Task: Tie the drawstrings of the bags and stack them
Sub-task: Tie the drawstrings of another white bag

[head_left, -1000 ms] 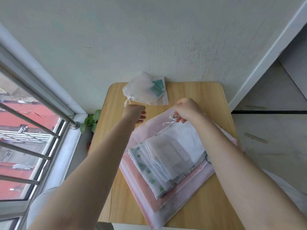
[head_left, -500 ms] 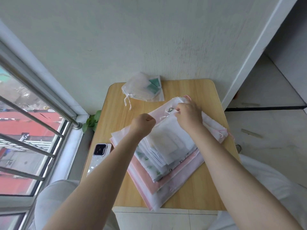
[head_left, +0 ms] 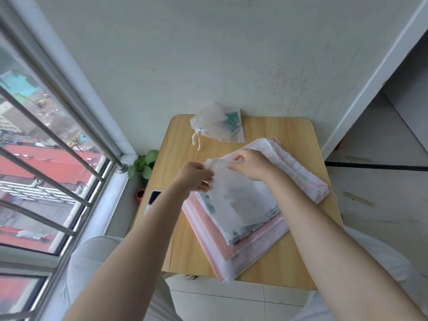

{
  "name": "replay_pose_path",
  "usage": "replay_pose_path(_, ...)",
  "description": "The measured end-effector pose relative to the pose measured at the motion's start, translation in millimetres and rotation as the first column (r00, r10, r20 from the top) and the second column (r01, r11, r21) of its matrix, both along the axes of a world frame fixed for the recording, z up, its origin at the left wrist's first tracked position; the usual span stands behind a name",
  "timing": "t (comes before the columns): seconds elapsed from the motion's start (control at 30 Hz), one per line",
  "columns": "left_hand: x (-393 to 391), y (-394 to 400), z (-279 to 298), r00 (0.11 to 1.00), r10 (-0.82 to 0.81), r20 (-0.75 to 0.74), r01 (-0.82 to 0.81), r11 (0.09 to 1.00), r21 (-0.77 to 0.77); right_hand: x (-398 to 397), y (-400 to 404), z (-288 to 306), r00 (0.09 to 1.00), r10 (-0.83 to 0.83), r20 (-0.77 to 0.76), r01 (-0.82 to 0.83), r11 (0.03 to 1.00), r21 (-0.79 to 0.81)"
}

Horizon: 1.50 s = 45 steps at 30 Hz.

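Note:
A stack of flat drawstring bags, pink, white and green-printed, lies on the small wooden table. On top of it is a translucent white bag. My left hand pinches that bag's top left corner. My right hand pinches its upper edge near the mouth, and the bag is lifted slightly there. A tied white mesh bag with a green packet inside lies at the table's far edge, its strings trailing to the left.
A phone lies on the table's left edge, partly hidden by my left forearm. A small potted plant stands on the floor by the barred window. The wall is just behind the table.
My left hand came back from the far mesh bag to the top bag on the stack. Both hands now hold its upper edge, lifted a little; the view has pulled back.

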State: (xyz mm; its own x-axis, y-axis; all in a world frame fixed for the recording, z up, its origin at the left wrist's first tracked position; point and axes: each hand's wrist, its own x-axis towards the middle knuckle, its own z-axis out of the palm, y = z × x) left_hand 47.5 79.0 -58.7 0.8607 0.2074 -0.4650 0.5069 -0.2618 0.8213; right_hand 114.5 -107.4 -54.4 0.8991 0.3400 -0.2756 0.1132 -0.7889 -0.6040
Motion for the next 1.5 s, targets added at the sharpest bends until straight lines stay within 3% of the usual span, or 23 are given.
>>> replay_pose_path(0.1,-11,14,-8,0.995,0.035,-0.097,-0.04,0.998,-0.046,-2,-5,-5,0.998,0.059,-0.007,-0.059,0.977,-0.205)
replay_pose_path(0.3,-20,23,-14,0.994,0.065,-0.083,-0.08,0.977,-0.199,-6,-10,-23,0.992,-0.123,0.031,0.126,0.986,-0.113)
replay_pose_path(0.43,-18,29,-23,0.99,0.135,-0.033,-0.135,0.991,-0.001,-4,-16,-28,0.986,-0.165,0.004,0.165,0.984,-0.066)
replay_pose_path(0.53,-17,34,-27,0.977,0.21,0.024,-0.211,0.976,0.046,-8,-18,-23,0.953,-0.274,-0.129,0.28,0.96,0.024)
replay_pose_path(0.63,-17,33,-23,0.92,0.39,-0.041,-0.387,0.887,-0.251,-12,-18,-25,0.894,-0.343,-0.29,0.384,0.918,0.1)
replay_pose_path(0.7,-19,31,-24,0.864,0.477,-0.158,-0.492,0.736,-0.465,-14,-18,-29,0.813,-0.381,-0.441,0.523,0.811,0.263)
replay_pose_path(0.8,-22,33,-32,0.819,0.512,-0.26,-0.552,0.579,-0.6,-17,-20,-30,0.66,-0.371,-0.653,0.708,0.597,0.377)
replay_pose_path(0.9,-25,37,-38,0.782,0.539,-0.313,-0.582,0.454,-0.674,-16,-26,-38,0.538,-0.368,-0.759,0.816,0.452,0.36)
replay_pose_path(1.0,-26,41,-47,0.71,0.627,-0.321,-0.633,0.367,-0.682,-14,-32,-44,0.457,-0.395,-0.797,0.889,0.247,0.387)
replay_pose_path(1.13,-25,40,-47,0.627,0.697,-0.348,-0.587,0.129,-0.799,-16,-30,-37,0.496,-0.277,-0.823,0.841,-0.08,0.535)
replay_pose_path(1.2,-22,34,-41,0.596,0.712,-0.37,-0.523,-0.006,-0.853,-18,-24,-30,0.538,-0.178,-0.824,0.806,-0.175,0.565)
replay_pose_path(1.27,-18,29,-36,0.592,0.702,-0.396,-0.495,-0.071,-0.866,-17,-17,-28,0.543,-0.101,-0.834,0.799,-0.244,0.55)
replay_pose_path(1.33,-15,25,-31,0.636,0.675,-0.375,-0.53,0.029,-0.847,-15,-13,-28,0.531,-0.089,-0.842,0.825,-0.171,0.538)
replay_pose_path(1.4,-14,24,-29,0.698,0.653,-0.295,-0.584,0.28,-0.762,-14,-11,-31,0.553,-0.155,-0.819,0.831,0.035,0.555)
replay_pose_path(1.5,-13,22,-27,0.778,0.62,-0.104,-0.587,0.658,-0.471,-15,-9,-37,0.622,-0.335,-0.708,0.783,0.303,0.543)
